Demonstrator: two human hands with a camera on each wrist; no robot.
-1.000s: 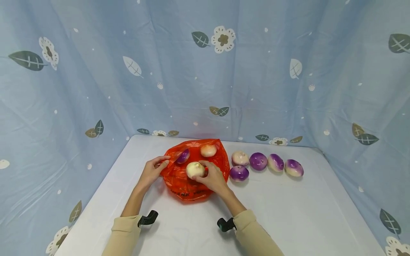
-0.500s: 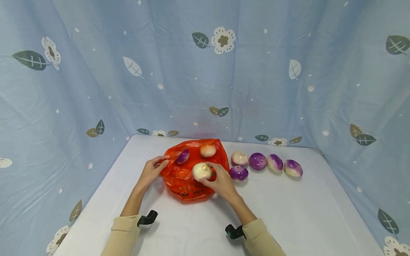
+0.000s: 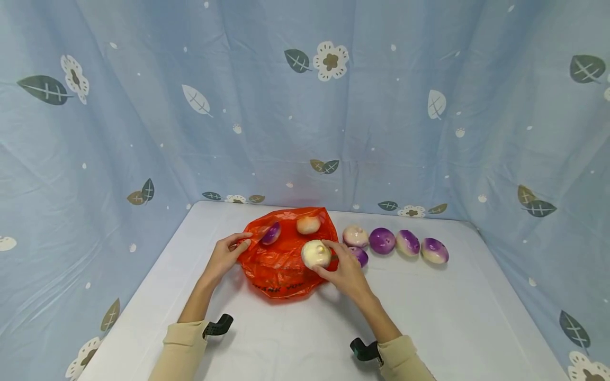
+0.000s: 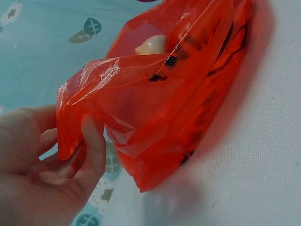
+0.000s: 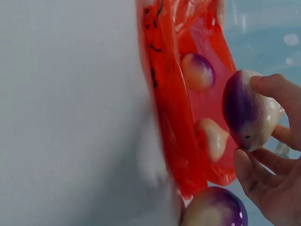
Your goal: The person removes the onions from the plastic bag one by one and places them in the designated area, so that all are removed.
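A red plastic bag (image 3: 286,259) with black lettering lies on the white table, its mouth spread wide. My left hand (image 3: 225,257) pinches the bag's left rim between thumb and fingers; the left wrist view shows the fold of film (image 4: 70,127) in that grip. In my right hand (image 3: 350,272) is a purple-and-white turnip (image 3: 315,255), held above the bag's right part, its pale end facing the head camera. The right wrist view shows its purple side (image 5: 237,108). Inside the bag rest a purple turnip (image 3: 271,234) and a pale-looking turnip (image 3: 307,225).
Right of the bag sit several more turnips: a pale one (image 3: 355,236), a purple one (image 3: 382,241) and two-toned ones (image 3: 407,243) farther right. Another purple turnip (image 3: 360,256) is partly covered by my right hand. A blue patterned curtain (image 3: 305,116) surrounds the table (image 3: 429,317).
My right hand has moved right with the turnip, from over the middle of the bag to its right side. My left hand keeps its hold on the rim, nearly still.
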